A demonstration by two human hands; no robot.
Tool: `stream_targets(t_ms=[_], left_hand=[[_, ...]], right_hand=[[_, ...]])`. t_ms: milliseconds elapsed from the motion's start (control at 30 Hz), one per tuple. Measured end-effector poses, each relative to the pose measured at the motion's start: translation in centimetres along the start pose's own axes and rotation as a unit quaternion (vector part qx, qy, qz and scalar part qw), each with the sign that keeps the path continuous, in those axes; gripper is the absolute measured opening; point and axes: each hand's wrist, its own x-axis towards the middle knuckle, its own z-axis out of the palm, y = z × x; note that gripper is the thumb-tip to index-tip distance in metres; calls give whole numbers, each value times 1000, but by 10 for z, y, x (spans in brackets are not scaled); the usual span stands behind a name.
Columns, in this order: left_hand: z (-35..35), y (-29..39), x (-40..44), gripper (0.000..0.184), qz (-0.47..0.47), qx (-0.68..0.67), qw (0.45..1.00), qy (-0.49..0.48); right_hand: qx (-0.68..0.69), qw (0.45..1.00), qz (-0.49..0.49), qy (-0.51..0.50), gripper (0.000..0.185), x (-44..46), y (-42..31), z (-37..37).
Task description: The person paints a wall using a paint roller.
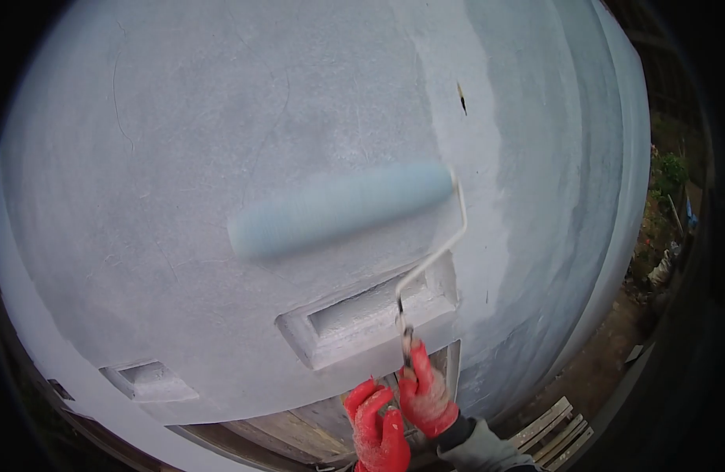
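Observation:
A paint roller with a light blue sleeve (343,208) lies across the pale grey wall (197,118), its sleeve blurred by motion. From the sleeve's right end a bent white frame (433,256) runs down to the handle (407,342). My right hand (428,393), in a red glove, is closed around the handle. Just left of it and lower is my left hand (374,425), also red-gloved, with curled fingers; whether it holds anything is hidden. Behind the frame is a rectangular recess (370,311) in the wall.
A smaller recess (150,381) is at the lower left. Wooden boards (292,433) show under the wall's lower edge. A slatted wooden object (555,436) stands at the lower right. Plants (671,169) and debris lie beyond the wall on the right.

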Motion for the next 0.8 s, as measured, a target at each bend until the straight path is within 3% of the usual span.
stream_targets(t_ms=[67, 100, 167, 267, 367, 433, 533, 667, 767, 800], left_hand=[[-6, -4, -7, 24, -10, 25, 1000, -10], [-7, -7, -8, 24, 1, 22, 1000, -7], [-6, -8, -5, 23, 12, 22, 1000, -17], [-2, 0, -7, 23, 6, 4, 1000, -18], [-5, 1, -5, 24, 24, -8, 999, -21], [-7, 9, -2, 24, 38, -7, 999, -27], [-11, 14, -5, 24, 7, -28, 999, -18], [-14, -3, -12, 24, 29, -34, 999, 15], [-18, -6, -10, 24, 40, -32, 999, 9], [-20, -5, -9, 24, 35, -25, 999, 7]], right_hand=[[-17, 987, -140, 72, 64, -45, 40, 22], [-23, 986, -149, 76, 64, -57, 47, 25], [-17, 998, -48, 41, 65, -70, 35, 26], [-41, 987, -129, 81, 66, -5, -7, 4], [-27, 985, -138, 101, 64, 66, -64, -22], [55, 997, -46, 39, 62, 90, -85, -30], [-52, 993, -83, 67, 61, 56, -58, -19], [-47, 998, -50, 7, 51, -54, 63, 35], [22, 996, -81, 9, 59, -38, 31, 30], [10, 999, -50, 15, 55, -27, 9, 19]])
